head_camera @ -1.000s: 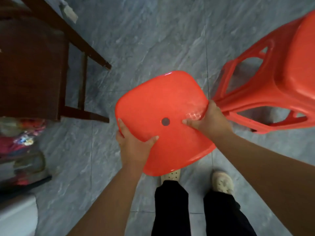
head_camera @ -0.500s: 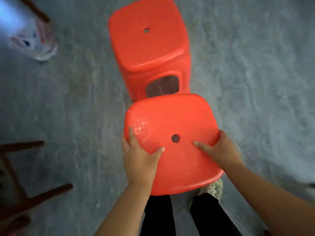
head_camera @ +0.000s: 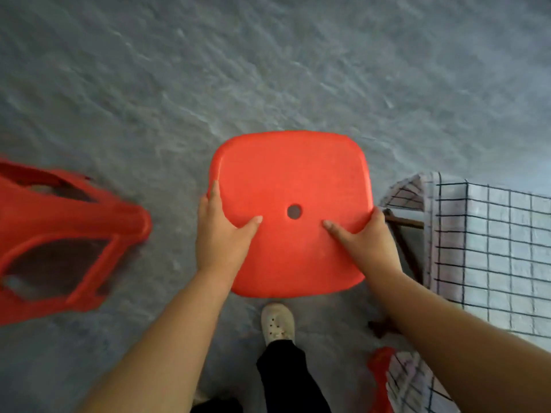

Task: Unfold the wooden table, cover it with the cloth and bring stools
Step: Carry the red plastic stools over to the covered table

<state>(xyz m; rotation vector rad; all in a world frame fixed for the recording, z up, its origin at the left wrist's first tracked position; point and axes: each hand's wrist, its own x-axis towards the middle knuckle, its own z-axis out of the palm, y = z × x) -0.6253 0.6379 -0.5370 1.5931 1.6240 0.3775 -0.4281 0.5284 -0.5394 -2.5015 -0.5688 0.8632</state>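
Note:
I hold a red plastic stool (head_camera: 290, 180) in front of me, seat up, with a small round hole in its middle. My left hand (head_camera: 222, 234) grips the seat's left edge, thumb on top. My right hand (head_camera: 365, 242) grips the right edge the same way. The stool's legs are hidden under the seat. At the right stands the table under a white cloth with a dark grid pattern (head_camera: 495, 251); a brown wooden leg (head_camera: 404, 223) shows below the cloth's corner.
A second red stool (head_camera: 68, 242) stands at the left edge, blurred. Part of a third red stool (head_camera: 378, 380) shows at the bottom right beside the cloth. My foot in a white shoe (head_camera: 277, 323) is on the grey tiled floor (head_camera: 268, 70).
The view has swung: the other red stool went from ahead of me to my left, and the cloth-covered table came into view at the right. Both hands kept their grip on the stool.

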